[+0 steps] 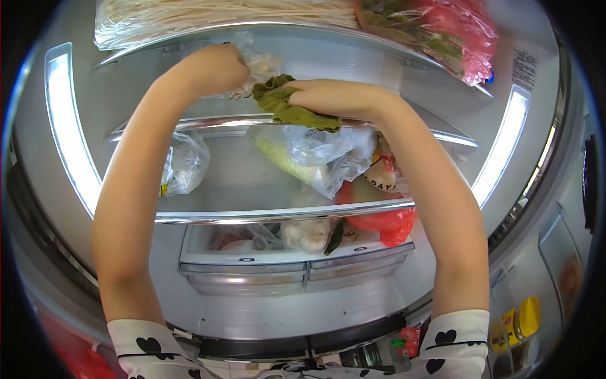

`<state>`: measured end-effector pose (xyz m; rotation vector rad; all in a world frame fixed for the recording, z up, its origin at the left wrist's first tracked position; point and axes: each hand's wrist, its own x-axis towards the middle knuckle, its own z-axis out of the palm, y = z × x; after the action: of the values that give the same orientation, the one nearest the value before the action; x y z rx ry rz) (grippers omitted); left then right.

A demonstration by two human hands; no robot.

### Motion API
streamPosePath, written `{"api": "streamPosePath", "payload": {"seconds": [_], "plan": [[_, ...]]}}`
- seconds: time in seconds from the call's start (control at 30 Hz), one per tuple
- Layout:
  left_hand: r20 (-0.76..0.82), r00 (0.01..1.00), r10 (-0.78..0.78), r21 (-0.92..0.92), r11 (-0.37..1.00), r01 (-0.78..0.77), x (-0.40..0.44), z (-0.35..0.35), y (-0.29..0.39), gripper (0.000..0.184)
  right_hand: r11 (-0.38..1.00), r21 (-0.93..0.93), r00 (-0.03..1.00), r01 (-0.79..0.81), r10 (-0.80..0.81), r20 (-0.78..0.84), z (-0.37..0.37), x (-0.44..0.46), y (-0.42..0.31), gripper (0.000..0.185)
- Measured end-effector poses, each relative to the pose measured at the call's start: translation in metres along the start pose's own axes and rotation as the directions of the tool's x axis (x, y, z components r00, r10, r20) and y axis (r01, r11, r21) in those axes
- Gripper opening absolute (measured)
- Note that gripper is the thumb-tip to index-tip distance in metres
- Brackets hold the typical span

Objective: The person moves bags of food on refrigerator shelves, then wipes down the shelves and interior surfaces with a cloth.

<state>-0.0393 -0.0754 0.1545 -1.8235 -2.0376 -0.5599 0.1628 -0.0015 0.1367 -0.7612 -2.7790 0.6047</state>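
Inside an open fridge, both my arms reach to the upper middle shelf. My left hand [222, 68] is closed at the shelf's left, its fingers curled at a clear plastic bag [262, 65] with pale contents. Most of those fingertips are hidden behind the hand. To the right of it, my right hand [315, 96] grips a crumpled olive-green cloth [276, 100]. Part of the cloth lies over the shelf's shiny front edge [221, 122].
Above, the top shelf holds a long bag of pale noodle-like sticks [227, 19] and a pink bag [457, 38]. Below are a knotted clear bag [187, 163], a bagged pale-green vegetable [290, 161], a red bag [385, 224] and drawers [246, 278]. A yellow-lidded jar [522, 319] stands in the door.
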Motion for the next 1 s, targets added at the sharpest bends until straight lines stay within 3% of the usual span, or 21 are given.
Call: {"api": "streamPosePath", "payload": {"seconds": [0.03, 0.17, 0.27, 0.43, 0.47, 0.57, 0.67, 0.73, 0.83, 0.87, 1.0], "plan": [[-0.11, 0.993, 0.043, 0.091, 0.995, -0.033, -0.008, 0.002, 0.011, 0.032, 1.0, -0.011, 1.0, 0.001, -0.001, 0.005, -0.002, -0.005, 0.001, 0.054], [-0.04, 0.991, 0.125, 0.013, 0.992, -0.124, -0.021, 0.001, 0.043, 0.035, 0.989, -0.142, 0.999, -0.033, 0.027, -0.045, -0.012, -0.005, 0.022, 0.053], [-0.007, 0.941, 0.338, -0.267, 0.906, -0.328, -0.008, 0.017, 0.05, 0.037, 0.981, -0.17, 0.995, -0.09, 0.081, -0.063, -0.019, -0.002, 0.042, 0.053], [0.164, 0.944, 0.285, -0.136, 0.955, -0.265, 0.005, 0.023, 0.055, 0.04, 0.955, -0.156, 0.964, -0.254, 0.237, -0.121, -0.036, -0.016, 0.075, 0.052], [0.198, 0.944, 0.263, -0.112, 0.963, -0.245, 0.01, 0.023, 0.054, 0.04, 0.96, -0.037, 0.96, -0.277, 0.275, -0.059, -0.038, -0.016, 0.08, 0.053], [0.223, 0.905, 0.363, 0.017, 0.927, -0.376, 0.018, 0.02, 0.059, 0.043, 0.995, -0.037, 0.994, -0.089, 0.091, 0.066, -0.039, -0.018, 0.075, 0.057], [0.295, 0.889, 0.35, -0.222, 0.93, -0.292, 0.02, 0.01, 0.077, 0.048, 0.979, -0.088, 0.983, -0.183, 0.184, 0.008, -0.03, -0.009, 0.068, 0.063], [0.35, 0.89, 0.293, -0.174, 0.954, -0.246, 0.035, 0.015, 0.082, 0.053, 0.95, -0.126, 0.958, -0.287, 0.28, -0.067, -0.024, 0.003, 0.062, 0.067], [0.411, 0.891, 0.194, -0.161, 0.977, -0.138, 0.041, 0.01, 0.088, 0.057, 0.967, -0.048, 0.963, -0.251, 0.254, 0.088, -0.029, 0.025, 0.063, 0.065], [0.431, 0.889, 0.158, -0.166, 0.982, -0.095, 0.041, 0.008, 0.089, 0.058, 0.977, -0.068, 0.976, -0.201, 0.205, 0.07, -0.029, 0.037, 0.066, 0.065], [0.475, 0.87, 0.131, -0.074, 0.991, -0.109, 0.065, 0.02, 0.082, 0.061, 0.938, -0.142, 0.941, -0.317, 0.33, 0.074, -0.031, 0.051, 0.053, 0.073]]}}
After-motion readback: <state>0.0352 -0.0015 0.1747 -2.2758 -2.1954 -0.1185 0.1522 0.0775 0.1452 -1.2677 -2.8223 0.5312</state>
